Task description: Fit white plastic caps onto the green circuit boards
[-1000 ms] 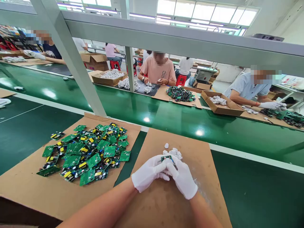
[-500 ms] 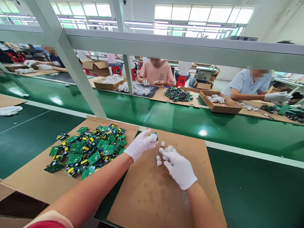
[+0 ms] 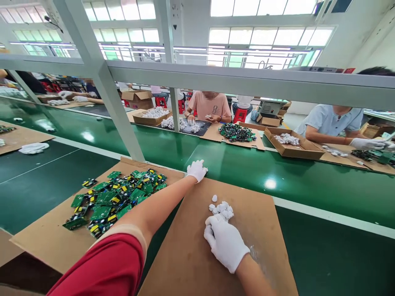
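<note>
Bright windows [image 3: 247, 36] beyond, green worktop [image 3: 333, 250] below, plenty of circuit boards [image 3: 119, 195] left on cardboard [image 3: 49, 242]
Our left hand [image 3: 196, 171] is out over the glossy green strip's [image 3: 247, 172] near edge, fingers on what looks like one board [image 3: 206, 173], grip unclear; our right hand [image 3: 226, 243] curls beside a few white pieces [image 3: 222, 209], anything it holds hidden; how many boards are done, we can't tell
</note>
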### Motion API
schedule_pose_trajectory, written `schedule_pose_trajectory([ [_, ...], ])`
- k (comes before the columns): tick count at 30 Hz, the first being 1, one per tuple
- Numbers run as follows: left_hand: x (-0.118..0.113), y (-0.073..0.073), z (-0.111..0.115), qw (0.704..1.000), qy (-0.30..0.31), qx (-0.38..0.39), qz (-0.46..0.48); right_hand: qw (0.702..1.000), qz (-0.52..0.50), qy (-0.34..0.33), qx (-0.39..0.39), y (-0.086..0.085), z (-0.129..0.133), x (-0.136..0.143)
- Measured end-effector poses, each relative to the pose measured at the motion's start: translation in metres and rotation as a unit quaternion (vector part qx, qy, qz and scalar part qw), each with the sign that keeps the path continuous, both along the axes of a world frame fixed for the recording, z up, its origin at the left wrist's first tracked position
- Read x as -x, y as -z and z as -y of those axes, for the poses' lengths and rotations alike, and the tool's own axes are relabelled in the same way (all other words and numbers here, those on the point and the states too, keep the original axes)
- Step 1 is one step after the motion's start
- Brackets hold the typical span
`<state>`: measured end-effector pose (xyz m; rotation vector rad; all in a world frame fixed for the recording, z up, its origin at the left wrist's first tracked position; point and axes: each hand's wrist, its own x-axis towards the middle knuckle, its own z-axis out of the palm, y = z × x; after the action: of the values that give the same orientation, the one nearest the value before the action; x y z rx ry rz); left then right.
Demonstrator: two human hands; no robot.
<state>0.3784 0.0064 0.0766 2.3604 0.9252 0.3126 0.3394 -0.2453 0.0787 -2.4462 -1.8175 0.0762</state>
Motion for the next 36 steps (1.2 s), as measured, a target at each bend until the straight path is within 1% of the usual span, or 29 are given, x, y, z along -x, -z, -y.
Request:
schedule_pose_trajectory([
  [2,0.013,-0.004,-0.004,0.998,0.031,-0.041,-0.027,0.999,-0.001,-0.011,-0.037,0.003,0.001,-0.002],
  [4,0.035,-0.009,-0.009,0.992,0.082,-0.068,-0.065,0.996,-0.016,-0.019,-0.083,0.004,0.002,-0.003],
  [6,0.063,-0.015,-0.015,0.982,0.129,-0.088,-0.106,0.992,-0.05,-0.013,-0.112,0.003,0.003,-0.003],
  [8,0.096,-0.022,-0.023,0.972,0.155,-0.109,-0.14,0.99,-0.089,-0.009,-0.112,0.0,0.005,-0.001],
  [10,0.13,-0.028,-0.03,0.964,0.164,-0.128,-0.164,0.985,-0.123,-0.014,-0.117,-0.002,0.005,0.003],
  [12,0.158,-0.031,-0.036,0.959,0.16,-0.145,-0.182,0.98,-0.147,-0.029,-0.129,-0.002,0.004,0.007],
  [14,0.179,-0.03,-0.04,0.957,0.148,-0.159,-0.19,0.977,-0.154,-0.044,-0.137,0.0,0.001,0.012],
  [15,0.185,-0.028,-0.041,0.957,0.142,-0.165,-0.192,0.977,-0.154,-0.05,-0.136,0.0,0.0,0.014],
  [17,0.191,-0.022,-0.042,0.958,0.131,-0.17,-0.189,0.978,-0.155,-0.05,-0.129,0.0,-0.001,0.018],
  [21,0.186,-0.013,-0.042,0.966,0.104,-0.175,-0.16,0.978,-0.172,-0.043,-0.112,-0.003,0.003,0.018],
  [23,0.183,-0.014,-0.043,0.972,0.086,-0.176,-0.126,0.973,-0.193,-0.039,-0.122,-0.003,0.004,0.015],
  [24,0.183,-0.016,-0.043,0.976,0.076,-0.174,-0.103,0.968,-0.207,-0.04,-0.139,-0.003,0.004,0.013],
  [27,0.184,-0.026,-0.037,0.988,0.046,-0.148,-0.017,0.941,-0.246,-0.063,-0.224,0.0,0.001,0.006],
  [29,0.181,-0.032,-0.023,0.993,0.039,-0.108,0.042,0.924,-0.264,-0.051,-0.273,0.002,-0.001,0.004],
  [30,0.177,-0.033,-0.012,0.993,0.043,-0.083,0.067,0.916,-0.284,-0.032,-0.281,0.002,-0.001,0.004],
  [32,0.169,-0.03,0.013,0.992,0.061,-0.033,0.105,0.896,-0.362,0.013,-0.257,0.0,0.001,0.004],
  [34,0.16,-0.024,0.041,0.986,0.071,0.029,0.15,0.864,-0.455,0.043,-0.209,-0.003,0.005,0.004],
  [36,0.154,-0.018,0.065,0.978,0.081,0.07,0.182,0.838,-0.507,0.068,-0.19,-0.006,0.009,0.001],
])
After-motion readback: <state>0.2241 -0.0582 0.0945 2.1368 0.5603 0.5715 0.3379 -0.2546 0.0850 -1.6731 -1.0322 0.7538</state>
